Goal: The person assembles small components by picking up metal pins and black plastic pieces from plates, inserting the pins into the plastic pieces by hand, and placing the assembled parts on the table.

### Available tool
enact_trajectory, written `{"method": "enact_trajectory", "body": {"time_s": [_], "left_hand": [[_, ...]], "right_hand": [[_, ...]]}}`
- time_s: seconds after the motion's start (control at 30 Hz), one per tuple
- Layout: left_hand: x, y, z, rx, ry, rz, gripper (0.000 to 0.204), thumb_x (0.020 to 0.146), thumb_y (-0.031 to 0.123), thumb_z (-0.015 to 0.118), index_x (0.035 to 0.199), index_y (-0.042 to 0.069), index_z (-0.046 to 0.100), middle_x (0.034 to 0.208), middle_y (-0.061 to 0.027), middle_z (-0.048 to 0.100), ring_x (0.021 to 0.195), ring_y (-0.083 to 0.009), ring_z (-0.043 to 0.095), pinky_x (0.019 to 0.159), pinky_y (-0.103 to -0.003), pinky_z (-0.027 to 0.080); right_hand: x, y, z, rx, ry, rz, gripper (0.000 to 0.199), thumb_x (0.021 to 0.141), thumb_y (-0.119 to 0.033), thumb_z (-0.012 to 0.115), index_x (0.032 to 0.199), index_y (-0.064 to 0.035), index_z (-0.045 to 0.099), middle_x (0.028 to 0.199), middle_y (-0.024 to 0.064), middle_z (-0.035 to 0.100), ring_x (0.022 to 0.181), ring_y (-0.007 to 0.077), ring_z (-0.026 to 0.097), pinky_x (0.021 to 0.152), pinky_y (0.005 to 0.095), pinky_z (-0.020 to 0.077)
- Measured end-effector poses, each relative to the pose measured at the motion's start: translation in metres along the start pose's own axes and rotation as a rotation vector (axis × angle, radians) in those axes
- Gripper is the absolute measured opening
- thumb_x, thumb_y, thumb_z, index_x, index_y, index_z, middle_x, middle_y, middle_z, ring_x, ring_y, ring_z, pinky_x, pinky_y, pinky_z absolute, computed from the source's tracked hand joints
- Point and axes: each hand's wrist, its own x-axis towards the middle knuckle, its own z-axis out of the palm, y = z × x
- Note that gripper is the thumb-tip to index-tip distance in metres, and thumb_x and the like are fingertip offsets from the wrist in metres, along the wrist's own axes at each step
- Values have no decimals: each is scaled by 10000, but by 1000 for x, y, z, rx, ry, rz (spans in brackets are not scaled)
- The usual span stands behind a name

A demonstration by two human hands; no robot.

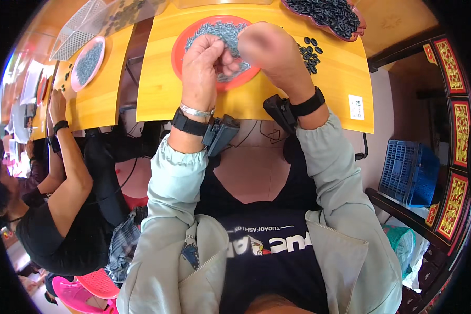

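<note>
My left hand point(204, 65) is raised over a red round plate point(182, 44) heaped with small grey metal parts point(214, 30), its fingers pinched together on a small part. My right hand point(272, 49) is right beside it, blurred, fingers curled toward the left hand; what it holds is hidden. A cluster of small black rings point(310, 52) lies on the yellow table point(157, 89) just right of my right hand. A dark red tray point(358, 32) full of black rings stands at the far right of the table. Both wrists carry black straps with clipped devices.
Another person sits at my left, an arm point(63, 141) reaching to a second yellow table with a pink plate of grey parts point(88, 63). A clear mesh basket point(81, 29) stands behind. A blue crate point(408, 172) sits at the right beside dark carved furniture. Pink stools are below left.
</note>
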Motion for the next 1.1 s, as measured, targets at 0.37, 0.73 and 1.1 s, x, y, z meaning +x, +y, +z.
{"method": "enact_trajectory", "body": {"time_s": [0.37,0.73,1.1], "left_hand": [[0,2,-4,5,-16,2,134,900,135,453,841,33,517,700,-46,570,582,-119,555,537,-206,428],[-2,7,-1,-157,-79,126,141,897,107,431,861,8,525,868,-124,633,692,-162,611,588,-225,474],[-4,8,3,110,18,103,133,900,166,460,844,54,507,656,-17,513,553,-112,505,525,-215,400]], "right_hand": [[0,-2,3,-543,111,-318,113,790,-58,598,900,-32,604,789,75,650,685,140,625,623,237,487],[-2,-3,3,-293,85,-132,122,829,-70,585,928,-1,606,768,22,627,687,56,553,609,194,447],[-3,-11,1,-324,-2,-109,135,840,-110,585,910,5,596,762,34,619,683,69,553,627,208,452]]}}
